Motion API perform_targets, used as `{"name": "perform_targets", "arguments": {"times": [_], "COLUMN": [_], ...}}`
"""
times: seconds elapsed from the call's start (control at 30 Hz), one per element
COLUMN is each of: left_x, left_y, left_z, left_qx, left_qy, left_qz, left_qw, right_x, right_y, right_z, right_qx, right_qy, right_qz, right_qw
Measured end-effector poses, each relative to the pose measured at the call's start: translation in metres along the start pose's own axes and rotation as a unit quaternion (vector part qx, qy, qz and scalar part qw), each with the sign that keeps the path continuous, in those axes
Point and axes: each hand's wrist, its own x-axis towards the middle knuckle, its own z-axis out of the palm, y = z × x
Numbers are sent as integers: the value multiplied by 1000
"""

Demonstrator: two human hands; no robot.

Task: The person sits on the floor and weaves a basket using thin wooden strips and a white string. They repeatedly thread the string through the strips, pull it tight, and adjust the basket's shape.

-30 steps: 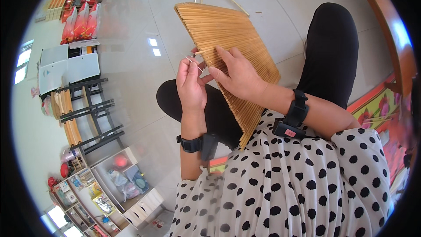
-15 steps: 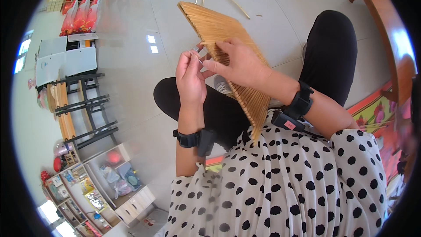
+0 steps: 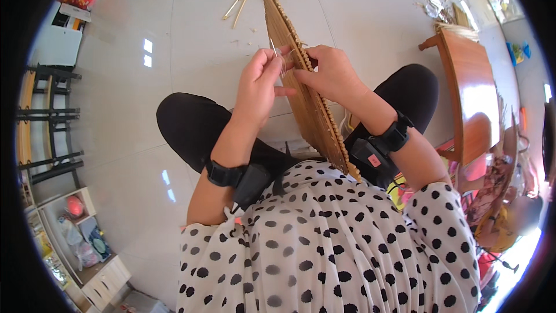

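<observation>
A tan panel of straw-like stalks (image 3: 304,113), laid side by side, stands on edge between my knees, its knobbly rim facing up. My left hand (image 3: 259,84) is closed in a pinch at the panel's left face, holding a thin needle (image 3: 273,45) that points away from me. Fine pale thread (image 3: 284,69) hangs by those fingertips. On the other side, my right hand (image 3: 335,75) grips the knobbly rim between thumb and fingers; some of its fingertips are hidden behind the panel.
Loose stalks (image 3: 238,4) lie on the tiled floor beyond the panel. A wooden bench (image 3: 472,75) stands at the right, with another person (image 3: 509,226) near the lower right edge. Black metal frames (image 3: 55,113) and a low cabinet (image 3: 104,281) line the left.
The panel has turned more upright, showing its left face. My left hand has moved from the rim to that face with the needle. The whole view has swung to the right.
</observation>
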Motion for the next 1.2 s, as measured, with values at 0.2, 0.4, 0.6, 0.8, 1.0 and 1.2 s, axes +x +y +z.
{"name": "perform_targets", "arguments": {"times": [0.2, 0.4, 0.6, 0.8, 1.0, 1.2], "left_x": [19, 22, 25, 26, 29, 28], "left_y": [28, 51, 83, 101, 116, 124], "left_z": [-29, -65, -86, -121, -132, -141], "left_qx": [5, -101, -180, -218, -210, -202], "left_qy": [105, 117, 142, 4, -20, -18], "left_qz": [79, 195, 258, 264, 269, 254], "left_qw": [991, 969, 939, 940, 940, 946], "right_x": [15, 20, 21, 19, 16, 16], "right_y": [10, 16, 36, 29, 26, 31], "right_z": [-7, -15, -14, -12, -12, -12], "right_qx": [-5, -5, 17, 82, 119, 176], "right_qy": [-21, -27, 4, -16, -36, -23], "right_qz": [52, 93, 86, 106, 106, 134], "right_qw": [998, 995, 996, 991, 987, 975]}}
